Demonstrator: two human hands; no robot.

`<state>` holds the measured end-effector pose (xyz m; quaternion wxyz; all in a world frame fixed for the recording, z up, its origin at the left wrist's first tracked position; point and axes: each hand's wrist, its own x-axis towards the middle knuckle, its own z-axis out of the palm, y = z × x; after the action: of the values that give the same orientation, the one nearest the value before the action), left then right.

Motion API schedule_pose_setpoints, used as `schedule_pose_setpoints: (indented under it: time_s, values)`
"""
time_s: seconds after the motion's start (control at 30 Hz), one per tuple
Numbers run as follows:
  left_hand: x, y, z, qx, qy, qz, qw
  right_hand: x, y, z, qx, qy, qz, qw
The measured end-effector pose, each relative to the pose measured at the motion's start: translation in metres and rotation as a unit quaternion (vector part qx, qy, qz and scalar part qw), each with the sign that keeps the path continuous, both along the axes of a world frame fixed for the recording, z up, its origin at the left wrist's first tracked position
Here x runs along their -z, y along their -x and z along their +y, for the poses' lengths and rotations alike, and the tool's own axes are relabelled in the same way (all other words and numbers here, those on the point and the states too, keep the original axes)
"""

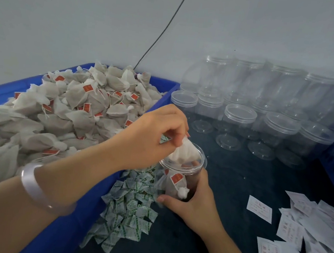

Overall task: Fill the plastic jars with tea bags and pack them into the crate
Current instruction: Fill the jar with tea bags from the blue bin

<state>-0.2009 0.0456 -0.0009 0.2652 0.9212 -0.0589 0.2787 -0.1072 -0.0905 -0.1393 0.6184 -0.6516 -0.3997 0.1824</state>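
the left grip is narrow, its fingertips pinching the gathered top of a tea bag that hangs just below it, half inside the mouth of the open jar. the right grip, lower and nearer the person, wraps the jar's lower wall. the bag looks light, soft and easy to tear, best held by its bunched top, while the thin clear jar seems slick and may dent if squeezed; left of both grips lies the heaped blue bin of bags.

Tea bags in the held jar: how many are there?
2: a tagged tea bag low inside the jar; a second tea bag at its mouth, pinched by the left hand. Others may be hidden.
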Motion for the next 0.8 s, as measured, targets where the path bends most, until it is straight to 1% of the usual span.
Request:
schedule_pose_setpoints:
  time_s: [0.13, 0.2, 0.27, 0.33, 0.4, 0.47, 0.5, 0.57, 0.63, 0.7, 0.73, 0.8]
  values:
    - [-0.004, 0.005, 0.01, -0.015, 0.028, 0.066, 0.997, -0.004, 0.002, -0.001, 0.005, 0.002, -0.019, 1.0]
    - [-0.008, 0.007, 0.025, -0.077, 0.052, 0.065, 0.994, -0.005, 0.002, -0.001, 0.007, 0.003, -0.02, 1.0]
    - [-0.009, 0.009, 0.048, -0.174, 0.047, 0.073, 0.981, -0.005, 0.002, -0.001, 0.008, 0.005, -0.02, 1.0]
    - [-0.006, 0.013, 0.075, -0.273, 0.024, 0.118, 0.955, -0.006, 0.002, -0.001, 0.008, 0.006, -0.022, 1.0]
    - [0.004, 0.019, 0.099, -0.348, 0.015, 0.214, 0.913, -0.007, 0.002, -0.001, 0.004, 0.005, -0.032, 0.999]
    - [0.017, 0.021, 0.112, -0.365, 0.028, 0.33, 0.87, -0.008, 0.002, -0.001, 0.004, 0.004, -0.034, 0.999]
    - [0.022, 0.022, 0.113, -0.355, 0.047, 0.371, 0.857, -0.008, 0.003, -0.002, 0.005, 0.005, -0.033, 0.999]
    - [0.03, 0.022, 0.111, -0.341, 0.09, 0.413, 0.84, -0.008, 0.003, -0.002, 0.008, 0.009, -0.038, 0.999]
    - [0.032, 0.021, 0.111, -0.357, 0.087, 0.419, 0.83, -0.009, 0.004, -0.002, 0.011, 0.009, -0.041, 0.999]
    - [0.034, 0.017, 0.112, -0.376, 0.067, 0.398, 0.834, -0.009, 0.004, -0.002, 0.012, 0.008, -0.039, 0.999]
    - [0.035, 0.015, 0.115, -0.387, 0.041, 0.371, 0.843, -0.009, 0.004, -0.002, 0.012, 0.008, -0.037, 0.999]
    - [0.036, 0.015, 0.123, -0.429, -0.032, 0.277, 0.859, -0.009, 0.004, -0.003, 0.012, 0.009, -0.031, 0.999]
